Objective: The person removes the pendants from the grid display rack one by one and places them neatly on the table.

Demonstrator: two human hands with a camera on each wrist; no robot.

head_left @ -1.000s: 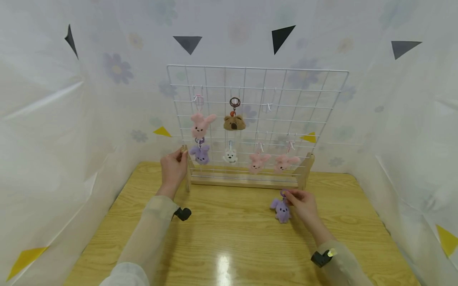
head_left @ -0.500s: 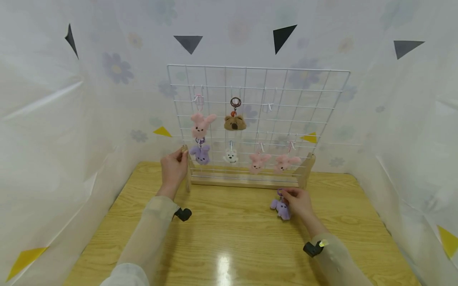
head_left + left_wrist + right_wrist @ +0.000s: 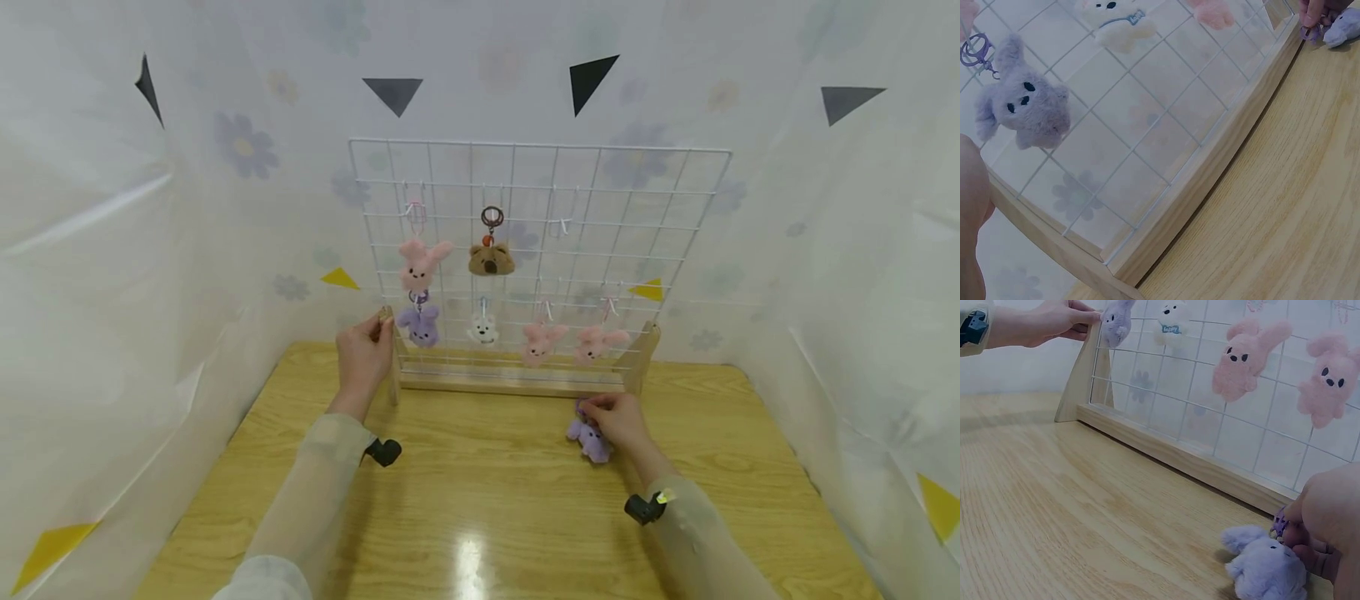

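My right hand pinches the purple ring of a purple plush bunny keychain low over the table, in front of the rack's right end. In the right wrist view the plush body lies on or just above the wood; I cannot tell which. My left hand grips the top of the left wooden end post of a white wire grid rack. Another purple bunny keychain hangs close beside that hand.
On the grid hang a pink bunny, a brown bear head, a small white dog and two more pink bunnies. A bare white hook sits at upper right. The wooden base stands on the table.
My right hand has shifted a little left, carrying the ring left while the plush body stays about in place and now leans. My left hand has not moved.
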